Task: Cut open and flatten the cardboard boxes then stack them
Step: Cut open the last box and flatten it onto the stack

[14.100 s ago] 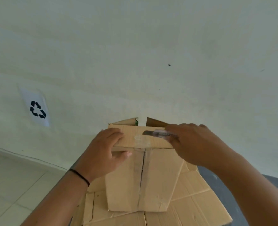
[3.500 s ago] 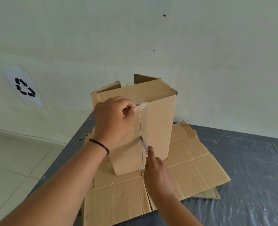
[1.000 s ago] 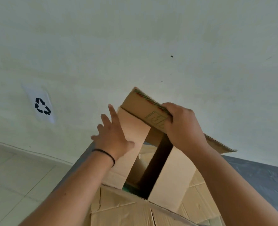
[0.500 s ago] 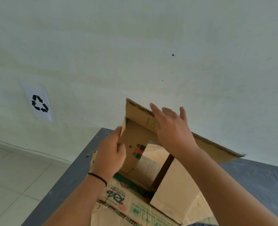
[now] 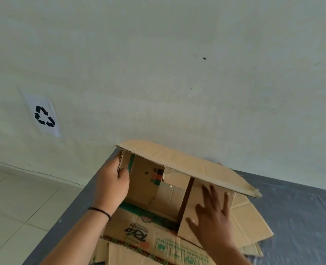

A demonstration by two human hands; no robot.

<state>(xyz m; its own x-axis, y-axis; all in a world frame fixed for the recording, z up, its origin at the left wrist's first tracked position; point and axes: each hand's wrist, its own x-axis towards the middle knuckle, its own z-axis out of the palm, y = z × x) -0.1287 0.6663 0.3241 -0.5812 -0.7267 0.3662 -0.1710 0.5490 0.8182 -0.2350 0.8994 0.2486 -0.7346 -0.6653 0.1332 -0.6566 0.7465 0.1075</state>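
Note:
A brown cardboard box (image 5: 187,165), cut open, lies partly unfolded on top of flattened cardboard sheets (image 5: 252,222). Its top panel slants over a hollow interior, and a printed flap with green markings spreads toward me. My left hand (image 5: 112,186) grips the left edge of the box's side panel, fingers curled round the cardboard. My right hand (image 5: 211,215) is spread flat with straight fingers against the inner right panel, under the slanting top. No knife shows in either hand.
The cardboard lies on a table covered in dark grey plastic sheeting (image 5: 296,207), its left edge (image 5: 76,203) bordering pale floor tiles. A pale wall with a recycling-symbol sign (image 5: 43,116) stands just behind the table.
The box has tipped down and opened out flatter. My right hand moved from the top panel's edge down onto the inner right panel; my left hand keeps hold of the left side.

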